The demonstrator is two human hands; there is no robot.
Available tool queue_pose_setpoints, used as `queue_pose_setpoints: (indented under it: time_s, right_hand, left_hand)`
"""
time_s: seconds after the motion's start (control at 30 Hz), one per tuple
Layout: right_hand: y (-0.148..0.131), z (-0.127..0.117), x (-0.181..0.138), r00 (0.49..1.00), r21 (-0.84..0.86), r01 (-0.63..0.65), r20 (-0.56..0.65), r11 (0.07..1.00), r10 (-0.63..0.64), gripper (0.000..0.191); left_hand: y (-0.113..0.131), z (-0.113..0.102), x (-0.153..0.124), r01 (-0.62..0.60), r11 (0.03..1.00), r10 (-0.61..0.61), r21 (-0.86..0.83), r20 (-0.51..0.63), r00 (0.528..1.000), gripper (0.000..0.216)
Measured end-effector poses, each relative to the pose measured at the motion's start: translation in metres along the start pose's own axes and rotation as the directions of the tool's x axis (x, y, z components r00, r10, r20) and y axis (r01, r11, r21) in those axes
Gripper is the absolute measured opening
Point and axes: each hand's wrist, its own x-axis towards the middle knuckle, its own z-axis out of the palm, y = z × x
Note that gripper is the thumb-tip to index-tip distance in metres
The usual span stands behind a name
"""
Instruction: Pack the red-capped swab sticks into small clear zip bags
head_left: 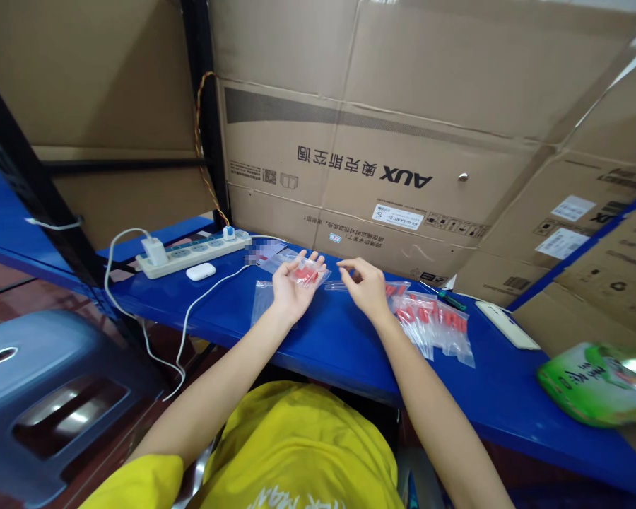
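My left hand (290, 297) is turned palm up, its thumb holding a small clear zip bag (308, 274) with red pieces inside against the fingers. To the right of it, my right hand (368, 288) has thumb and index finger curled into a pinch. Whether anything is between those fingertips is too small to make out. Beside and partly behind the right hand lies a spread of clear zip bags (424, 318) holding red pieces. Another clear bag (262, 300) lies flat beside my left forearm, partly hidden by it.
On the blue table (328, 346) stand a white power strip (196, 254) with a charger and cable, and a white earbud case (201, 271). At right lie a green-handled screwdriver (452, 301), a phone (506, 325) and a green packet (593, 385). Cardboard (275, 141) walls the back.
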Motion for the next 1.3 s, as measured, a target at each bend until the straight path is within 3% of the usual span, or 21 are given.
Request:
queue_pose_setpoints:
  time_s: [0.13,0.23,0.37,0.6,0.73,0.83,0.97,1.1,1.3]
  right_hand:
    - [0.032,-0.022,0.004,0.984,-0.324,-0.110,0.097,0.940,0.149,0.032]
    - [0.048,-0.030,0.001,0.929,-0.465,-0.139,0.244,0.874,0.277,0.037]
    - [0.056,-0.029,-0.004,0.868,-0.528,-0.134,0.346,0.839,0.356,0.036]
    - [0.055,-0.026,-0.004,0.883,-0.528,-0.155,0.304,0.835,0.356,0.019]
    - [0.054,-0.032,0.002,0.931,-0.416,-0.162,0.235,0.895,0.278,0.009]
    - [0.047,-0.037,0.007,0.980,-0.159,-0.121,0.138,0.980,0.144,0.009]
    - [0.030,-0.040,0.009,0.996,0.134,-0.082,0.028,0.988,0.079,0.011]
    - [0.015,-0.039,0.007,0.988,0.284,-0.101,0.140,0.954,0.062,0.008]
    - [0.002,-0.031,0.003,0.965,0.334,-0.121,0.261,0.935,0.032,0.008]
  left_hand:
    - [-0.001,-0.001,0.001,-0.017,0.999,0.016,-0.029,-0.024,1.000,0.050]
    - [-0.001,0.000,0.001,-0.026,0.999,0.025,-0.044,-0.014,1.000,0.051]
    - [0.000,-0.001,0.001,-0.032,0.999,0.032,-0.039,0.005,0.999,0.054]
    - [0.000,-0.002,0.001,-0.033,0.999,0.033,-0.039,0.006,0.999,0.053]
    - [0.001,0.000,-0.001,-0.041,0.998,0.039,-0.043,-0.026,0.999,0.044]
    - [0.002,0.001,-0.001,-0.069,0.996,0.065,-0.062,-0.058,0.996,0.034]
    - [0.004,0.000,0.002,-0.191,0.975,0.179,-0.112,-0.110,0.978,0.028]
    - [0.007,-0.004,0.006,-0.253,0.959,0.235,-0.126,-0.144,0.961,0.025]
    - [0.007,-0.004,0.006,-0.248,0.959,0.228,-0.136,-0.148,0.962,0.026]
